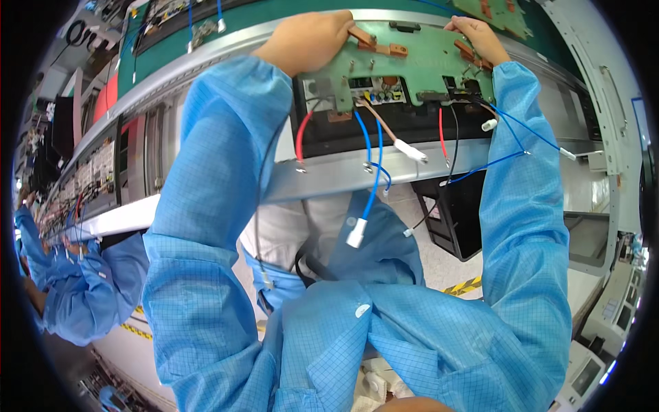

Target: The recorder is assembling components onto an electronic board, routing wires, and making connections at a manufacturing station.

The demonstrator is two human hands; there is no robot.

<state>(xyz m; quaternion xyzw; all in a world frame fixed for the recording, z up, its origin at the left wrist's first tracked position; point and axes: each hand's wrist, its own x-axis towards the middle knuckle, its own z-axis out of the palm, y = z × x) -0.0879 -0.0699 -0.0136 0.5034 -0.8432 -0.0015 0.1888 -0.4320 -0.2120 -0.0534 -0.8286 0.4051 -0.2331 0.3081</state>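
High up on the wearer's head, the left lens of a fisheye pair peers steeply down and tips forward, over the near edge of the silver rail [329, 174]. Right up close, the blue jacket [322, 336] crowds the bottom of the view! The left hand [309, 40] and right hand [482, 40] sit farther out, past the near edge of the black tray [329, 142], high in the picture. This side of the rail, it's a drop to the floor [446, 271], and straight edges bow toward the dark rim!
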